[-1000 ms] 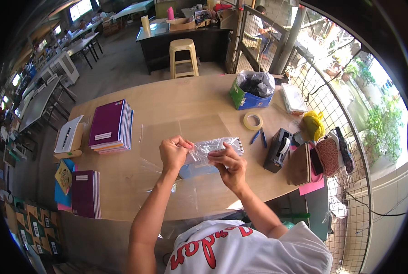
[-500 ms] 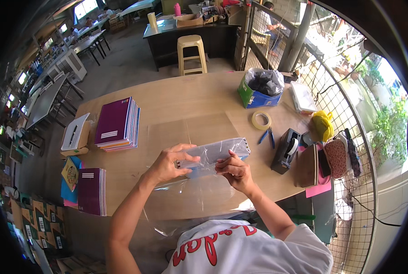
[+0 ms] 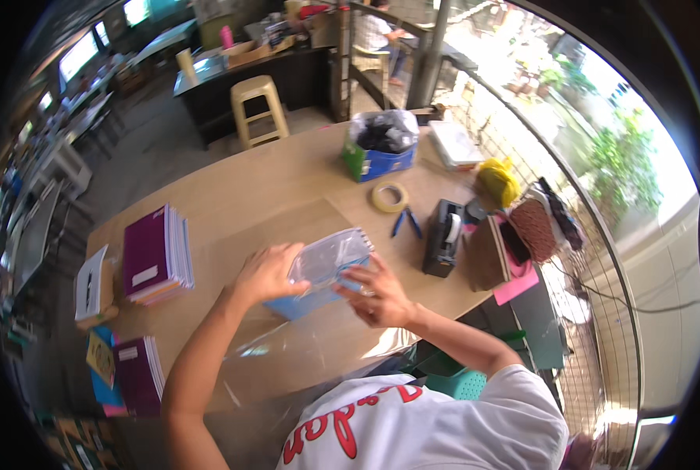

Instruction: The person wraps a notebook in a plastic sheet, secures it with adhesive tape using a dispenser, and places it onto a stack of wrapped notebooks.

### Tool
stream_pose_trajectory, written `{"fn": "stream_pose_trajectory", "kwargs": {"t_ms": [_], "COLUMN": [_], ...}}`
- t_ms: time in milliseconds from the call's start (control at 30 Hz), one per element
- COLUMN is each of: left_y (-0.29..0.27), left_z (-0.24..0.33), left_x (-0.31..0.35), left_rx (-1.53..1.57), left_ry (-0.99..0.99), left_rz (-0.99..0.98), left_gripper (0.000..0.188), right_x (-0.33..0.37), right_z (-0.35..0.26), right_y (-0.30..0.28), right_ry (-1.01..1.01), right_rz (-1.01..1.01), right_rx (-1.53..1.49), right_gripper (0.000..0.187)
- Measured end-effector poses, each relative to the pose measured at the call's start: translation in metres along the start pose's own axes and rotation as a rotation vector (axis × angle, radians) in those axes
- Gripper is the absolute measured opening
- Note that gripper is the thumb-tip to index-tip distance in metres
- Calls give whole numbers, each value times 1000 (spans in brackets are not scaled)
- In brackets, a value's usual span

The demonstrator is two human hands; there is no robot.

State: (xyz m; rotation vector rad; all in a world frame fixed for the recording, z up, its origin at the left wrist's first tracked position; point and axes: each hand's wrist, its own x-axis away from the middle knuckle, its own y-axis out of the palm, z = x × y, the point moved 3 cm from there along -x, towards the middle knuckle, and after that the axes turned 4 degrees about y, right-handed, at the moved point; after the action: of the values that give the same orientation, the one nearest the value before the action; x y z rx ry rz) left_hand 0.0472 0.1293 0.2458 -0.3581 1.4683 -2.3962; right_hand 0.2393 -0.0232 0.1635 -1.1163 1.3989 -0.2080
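A block-shaped bundle, pale along its top edge and blue on its near side, is wrapped in clear plastic. Dark rings like a spiral binding show at its right end. My left hand grips its left end, fingers on the far side and thumb on the near side. My right hand lies against the right part of the plastic, fingers stretched and apart, with a ring on one finger. Loose clear plastic film spreads over the table beneath and toward me.
Purple notebook stacks stand at the left. To the right are a tape roll, blue-handled nippers, a black tape dispenser and a brown pouch. A box lined with a plastic bag stands at the table's far edge.
My right fingers have gone from a pinch on the film to stretched out. The bundle's top has tipped, showing more of its face. The whole view has swung to the right.
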Motion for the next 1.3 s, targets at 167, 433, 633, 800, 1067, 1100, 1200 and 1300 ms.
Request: {"fn": "stream_pose_trajectory", "kwargs": {"t_ms": [167, 433, 633, 800, 1067, 1100, 1200, 1300], "left_y": [10, 7, 11, 7, 10, 10, 10, 26], "left_z": [11, 5, 17, 9, 12, 13, 20, 23], "left_x": [9, 13, 6, 18, 17, 17, 11, 6], "left_rx": [-34, -56, -53, -78, -69, -67, -22, -140], "left_ry": [-82, -103, -88, -181, -102, -107, -138, -270], "left_rz": [111, 103, 116, 101, 135, 139, 145, 170], "left_gripper": [68, 70, 68, 67, 66, 66, 68, 69], "right_x": [157, 175, 225, 81, -5, -3, 7, 21], "right_z": [177, 184, 145, 20, -42, -38, -34, -27], "right_y": [-69, -32, 43, 46, 72, 77, 85, 87], "right_ry": [1423, 1520, 1851, 1068, 1210, 1279, 1241, 1037], "right_rz": [663, 626, 1224, 803, 316, 279, 295, 145], "right_rx": [-12, -348, -1504, -1552, -1154, -1064, -838, -282], "right_gripper": [24, 24, 19, 13, 29, 33, 39, 36]}}
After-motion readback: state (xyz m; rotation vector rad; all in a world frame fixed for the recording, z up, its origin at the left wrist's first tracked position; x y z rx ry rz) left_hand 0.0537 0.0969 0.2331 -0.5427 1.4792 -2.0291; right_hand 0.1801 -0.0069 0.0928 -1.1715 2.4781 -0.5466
